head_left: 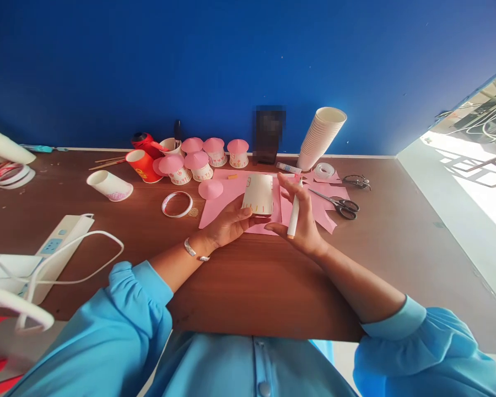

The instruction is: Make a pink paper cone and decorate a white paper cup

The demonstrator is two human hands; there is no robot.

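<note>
My left hand (231, 223) grips a white paper cup (258, 193) tilted on its side above the pink paper. Short orange and yellow strokes run along the cup's near edge, with small drawn outlines higher up on it. My right hand (303, 220) holds a white marker (293, 216) with an orange end, lying between thumb and fingers just right of the cup. Its fingers are partly spread around the marker. Pink paper sheets (223, 212) lie under both hands. Left of the cup sits a loose pink paper cone (210, 189).
Behind stand several small cups with pink cone roofs (197, 161), a phone (268, 135) and a tall cup stack (320, 138). Scissors (345, 207), a white tape roll (324, 171) and a glue stick (288, 167) lie right. Leftward are a tape ring (177, 204), a lying cup (109, 185) and a power strip (58, 248).
</note>
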